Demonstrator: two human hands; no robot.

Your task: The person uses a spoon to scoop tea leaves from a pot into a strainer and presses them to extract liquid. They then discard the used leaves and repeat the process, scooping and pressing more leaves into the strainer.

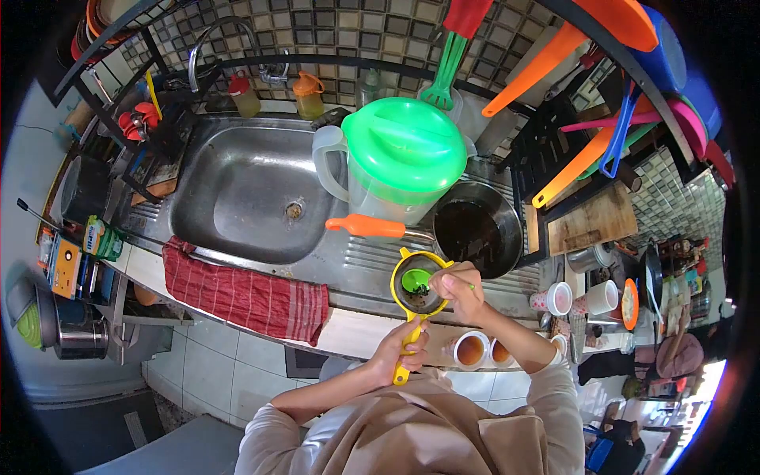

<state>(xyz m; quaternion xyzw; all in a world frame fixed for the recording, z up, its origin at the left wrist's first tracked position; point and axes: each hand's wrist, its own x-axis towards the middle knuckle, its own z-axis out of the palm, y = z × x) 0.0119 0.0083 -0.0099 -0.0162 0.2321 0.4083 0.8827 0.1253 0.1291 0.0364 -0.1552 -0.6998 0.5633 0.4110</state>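
The left hand (402,345) is closed around the handle of a yellow plastic strainer (417,289), holding it over the front edge of the steel draining board (356,265). The right hand (461,289) pinches a green plastic spoon (415,279) inside the strainer's bowl, pressing on dark tea leaves.

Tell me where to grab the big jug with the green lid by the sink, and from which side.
Take the jug by its loop handle, which sticks out on the side toward the sink basin. Coming from over the basin looks best: the dark pan and its orange handle crowd the other sides, and the green lid seems too wide to grip.
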